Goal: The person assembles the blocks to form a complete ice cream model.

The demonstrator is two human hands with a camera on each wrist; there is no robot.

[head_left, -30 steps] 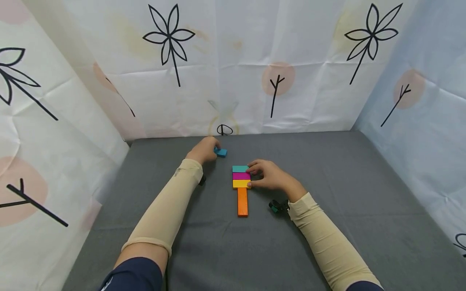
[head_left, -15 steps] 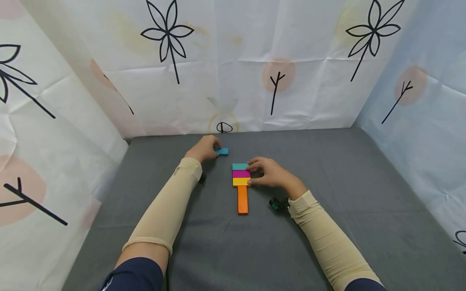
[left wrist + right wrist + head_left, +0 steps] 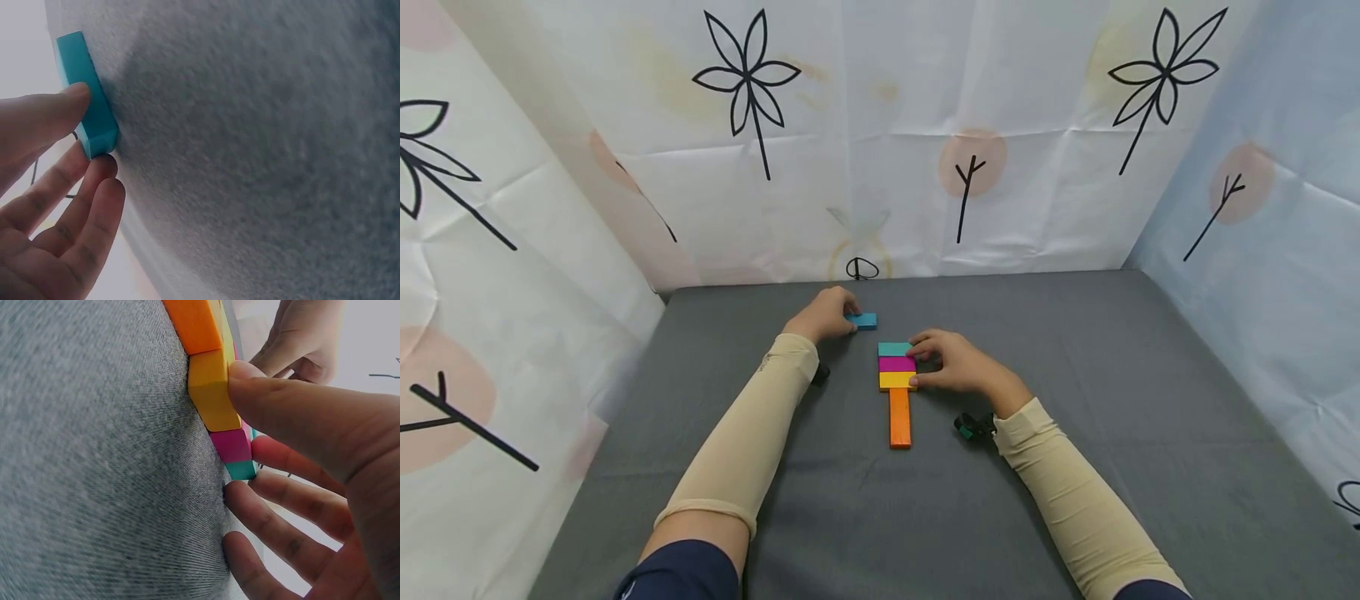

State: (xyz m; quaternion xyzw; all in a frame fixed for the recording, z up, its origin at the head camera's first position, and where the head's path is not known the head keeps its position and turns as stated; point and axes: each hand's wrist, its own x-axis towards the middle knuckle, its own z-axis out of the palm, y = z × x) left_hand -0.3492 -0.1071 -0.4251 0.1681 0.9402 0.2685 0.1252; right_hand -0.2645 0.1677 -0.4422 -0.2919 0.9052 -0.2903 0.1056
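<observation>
My left hand (image 3: pixel 824 315) pinches a blue rectangular block (image 3: pixel 867 322) near the far edge of the table. In the left wrist view the thumb (image 3: pixel 76 100) lies along the broad face of this block (image 3: pixel 97 112), with fingertips at its end. Teal (image 3: pixel 892 349), magenta (image 3: pixel 895 364) and yellow (image 3: pixel 893 380) blocks lie side by side as a stack, and an orange block (image 3: pixel 899 419) runs lengthwise from the yellow one towards me. My right hand (image 3: pixel 958 363) holds their right ends, thumb (image 3: pixel 247 378) on the yellow block and index finger by the teal one.
A grey cloth covers the table (image 3: pixel 1060 333). White printed curtains (image 3: pixel 880 150) stand behind it and at both sides. A dark wrist camera (image 3: pixel 973 426) sits under the right wrist, close over the cloth.
My left hand has moved slightly to the right and nearer with the blue block, which now lies closer to the teal block. My right hand stays where it was.
</observation>
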